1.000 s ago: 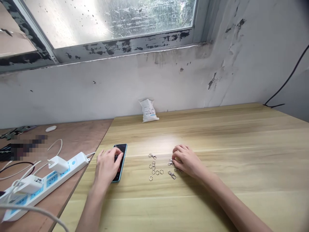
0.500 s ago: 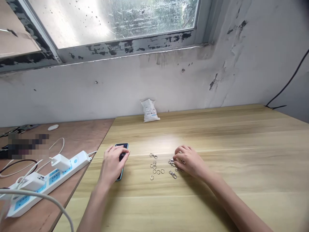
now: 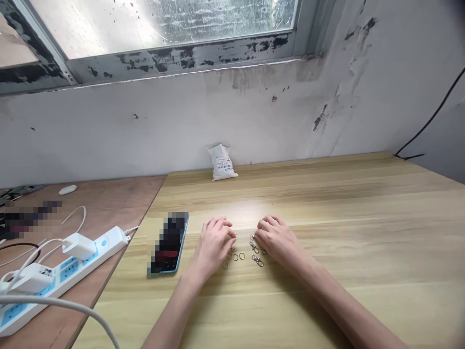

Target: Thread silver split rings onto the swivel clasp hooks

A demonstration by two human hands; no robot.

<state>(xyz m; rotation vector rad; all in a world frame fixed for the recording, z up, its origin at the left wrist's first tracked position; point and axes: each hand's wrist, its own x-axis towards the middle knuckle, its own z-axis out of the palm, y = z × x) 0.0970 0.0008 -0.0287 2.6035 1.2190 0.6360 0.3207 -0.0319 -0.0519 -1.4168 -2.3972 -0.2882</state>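
Tabletop (image 3: 345, 208) bears packet (image 3: 222, 162), contents hidden; rings (image 3: 239, 256) lie beside left hand (image 3: 216, 244).

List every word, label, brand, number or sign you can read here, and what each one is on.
Nothing reads clearly:
White packet: printed lines, a barcode and a blue patch, too small to read.
Phone: screen mostly pixelated, no text readable.
White plug with dark print: marks too blurred to read.
Power strip: blue socket panels, no lettering readable.
Metal rings and clasps: no lettering visible.
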